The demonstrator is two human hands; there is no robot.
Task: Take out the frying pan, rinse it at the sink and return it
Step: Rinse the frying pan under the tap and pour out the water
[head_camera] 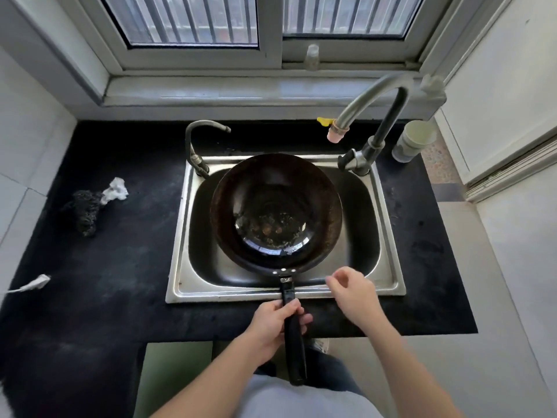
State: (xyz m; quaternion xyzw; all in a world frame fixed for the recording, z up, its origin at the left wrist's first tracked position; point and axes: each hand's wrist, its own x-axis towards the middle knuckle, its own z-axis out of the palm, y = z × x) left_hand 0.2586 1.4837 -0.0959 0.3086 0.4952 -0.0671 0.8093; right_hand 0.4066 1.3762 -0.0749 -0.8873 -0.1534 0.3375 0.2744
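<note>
A dark round frying pan sits over the steel sink, its bowl holding a little water and brown residue. Its long black handle points toward me across the sink's front rim. My left hand is wrapped around the handle just in front of the rim. My right hand hovers over the sink's front right corner, fingers loosely curled and holding nothing, to the right of the handle. The tall curved tap with a pink nozzle ends above the sink's back right; no water runs from it.
A smaller tap stands at the sink's back left. A black scourer and a white crumpled cloth lie on the black counter to the left. A white cup stands at the back right. A window sill runs behind.
</note>
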